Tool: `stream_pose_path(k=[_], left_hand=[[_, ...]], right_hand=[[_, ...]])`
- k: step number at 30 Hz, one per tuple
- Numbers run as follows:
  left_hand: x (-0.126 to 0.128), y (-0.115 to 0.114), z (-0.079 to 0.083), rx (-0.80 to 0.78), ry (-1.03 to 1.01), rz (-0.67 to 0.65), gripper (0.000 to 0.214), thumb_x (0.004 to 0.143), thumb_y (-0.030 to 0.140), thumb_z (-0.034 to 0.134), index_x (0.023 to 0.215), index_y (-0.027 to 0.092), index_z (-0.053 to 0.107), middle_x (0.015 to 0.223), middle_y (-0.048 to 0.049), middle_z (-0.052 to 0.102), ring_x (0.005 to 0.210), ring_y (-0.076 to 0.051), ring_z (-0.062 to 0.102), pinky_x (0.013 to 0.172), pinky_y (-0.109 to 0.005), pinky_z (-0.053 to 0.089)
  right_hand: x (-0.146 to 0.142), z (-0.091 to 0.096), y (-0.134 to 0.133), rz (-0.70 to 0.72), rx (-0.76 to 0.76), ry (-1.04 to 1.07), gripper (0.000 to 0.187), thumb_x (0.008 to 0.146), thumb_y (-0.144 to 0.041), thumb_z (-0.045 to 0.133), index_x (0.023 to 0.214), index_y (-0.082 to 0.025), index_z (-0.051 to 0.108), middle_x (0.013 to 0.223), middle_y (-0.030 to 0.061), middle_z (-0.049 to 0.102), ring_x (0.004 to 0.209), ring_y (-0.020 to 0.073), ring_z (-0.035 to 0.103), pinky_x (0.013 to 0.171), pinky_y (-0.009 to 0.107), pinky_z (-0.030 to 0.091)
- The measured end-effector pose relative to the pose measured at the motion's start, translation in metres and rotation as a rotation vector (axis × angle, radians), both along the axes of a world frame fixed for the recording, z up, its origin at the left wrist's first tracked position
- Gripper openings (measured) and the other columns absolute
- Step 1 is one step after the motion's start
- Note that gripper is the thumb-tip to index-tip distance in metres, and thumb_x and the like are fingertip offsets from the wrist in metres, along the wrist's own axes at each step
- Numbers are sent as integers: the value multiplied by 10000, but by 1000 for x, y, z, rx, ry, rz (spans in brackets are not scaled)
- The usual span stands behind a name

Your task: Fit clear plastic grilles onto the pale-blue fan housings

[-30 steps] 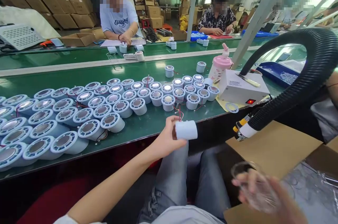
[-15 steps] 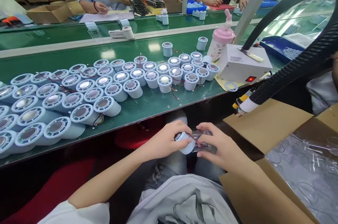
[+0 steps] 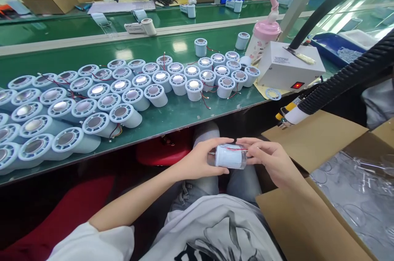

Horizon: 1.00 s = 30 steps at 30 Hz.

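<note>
Above my lap a light-blue cylindrical unit (image 3: 228, 156) lies sideways inside a clear plastic cup (image 3: 243, 161), its red wires running along the side. My left hand (image 3: 201, 158) grips the unit's end, thumb below and fingers above. At the other end, the fingers of my right hand (image 3: 267, 156) close on the clear cup. Many similar blue cylinders (image 3: 129, 115) with round metallic discs on top stand on the green bench (image 3: 172, 119) in front of me, several with red wires hanging out.
An open cardboard box (image 3: 317, 136) of clear plastic cups (image 3: 353, 211) is at my right. Above it hangs a black hose (image 3: 338, 76) with a white nozzle. A white box with a red switch (image 3: 297, 85) and a pink-lidded bottle (image 3: 266, 33) stand on the bench. Two people work opposite.
The blue unit has gone into the clear cup, which now surrounds it. My hands have moved closer together around it. The view has shifted slightly.
</note>
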State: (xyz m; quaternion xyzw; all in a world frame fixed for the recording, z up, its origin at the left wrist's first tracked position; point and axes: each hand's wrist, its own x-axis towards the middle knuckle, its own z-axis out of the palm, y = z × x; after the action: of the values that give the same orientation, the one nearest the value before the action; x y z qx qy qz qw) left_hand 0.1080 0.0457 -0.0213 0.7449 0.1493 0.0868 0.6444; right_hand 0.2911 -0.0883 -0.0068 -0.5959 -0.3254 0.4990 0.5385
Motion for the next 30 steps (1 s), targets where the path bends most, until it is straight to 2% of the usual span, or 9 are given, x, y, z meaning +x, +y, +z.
stream_pose_path(k=[2, 4, 6, 8, 12, 16, 22, 27, 30], left_hand=[[-2, -2, 0, -138, 5, 9, 692, 727, 271, 770, 1350, 240, 470, 1310, -115, 565, 1103, -239, 612, 894, -372, 542], [-4, -3, 1, -224, 23, 9, 689, 741, 289, 763, 1354, 235, 455, 1298, -120, 575, 1042, -224, 639, 854, -357, 554], [-6, -2, 4, -251, 63, -18, 714, 756, 325, 751, 1385, 250, 422, 1245, -114, 608, 942, -205, 664, 766, -330, 569], [-8, -1, 8, -218, 73, -52, 762, 743, 333, 765, 1412, 272, 404, 1242, -105, 614, 921, -203, 667, 738, -313, 567], [-10, 0, 16, -99, -28, -83, 777, 687, 265, 816, 1384, 293, 474, 1379, -83, 539, 1181, -255, 580, 939, -339, 513], [-12, -1, 19, -38, -81, -93, 776, 682, 250, 820, 1382, 294, 488, 1383, -90, 542, 1212, -256, 567, 988, -343, 487], [-12, -2, 20, -18, -104, -98, 790, 690, 249, 815, 1397, 305, 467, 1376, -80, 545, 1233, -248, 547, 1003, -344, 484], [-12, -3, 20, 21, -96, -103, 778, 694, 284, 811, 1395, 295, 473, 1391, -87, 528, 1283, -263, 498, 1020, -359, 474], [-13, -2, 20, 26, -101, -110, 771, 704, 286, 802, 1399, 296, 467, 1410, -90, 512, 1300, -271, 481, 1029, -375, 470]], right_hand=[[-2, -3, -3, 96, 94, -170, 165, 724, -325, 800, 867, -255, 757, 1247, 73, 636, 1160, 302, 582, 892, 406, 543], [-4, -5, -8, 152, 174, -406, 337, 693, -223, 824, 1010, -288, 732, 1278, 55, 627, 1221, 296, 543, 1014, 428, 462], [-6, -7, -13, 148, 215, -530, 389, 712, -182, 809, 1063, -302, 694, 1248, 33, 644, 1210, 267, 554, 1040, 405, 440], [-7, -6, -17, 151, 215, -495, 387, 744, -197, 794, 1085, -311, 652, 1202, 11, 658, 1132, 232, 601, 985, 360, 486], [-7, -1, -21, 206, 141, -329, 379, 782, -253, 779, 1112, -339, 612, 1164, -19, 638, 1028, 186, 633, 902, 295, 529], [-6, 3, -22, 225, 92, -200, 359, 805, -295, 763, 1123, -357, 608, 1165, -27, 603, 977, 155, 634, 854, 251, 533], [-4, 5, -21, 229, 42, -16, 344, 835, -354, 726, 1142, -310, 576, 1091, 7, 648, 973, 170, 620, 815, 256, 530], [-5, 5, -19, 188, -27, 77, 359, 836, -418, 705, 1112, -240, 560, 975, 39, 669, 838, 175, 638, 702, 262, 545], [-6, 4, -16, 159, -60, 106, 385, 826, -481, 686, 1072, -214, 556, 862, 33, 672, 680, 153, 628, 614, 263, 547]])
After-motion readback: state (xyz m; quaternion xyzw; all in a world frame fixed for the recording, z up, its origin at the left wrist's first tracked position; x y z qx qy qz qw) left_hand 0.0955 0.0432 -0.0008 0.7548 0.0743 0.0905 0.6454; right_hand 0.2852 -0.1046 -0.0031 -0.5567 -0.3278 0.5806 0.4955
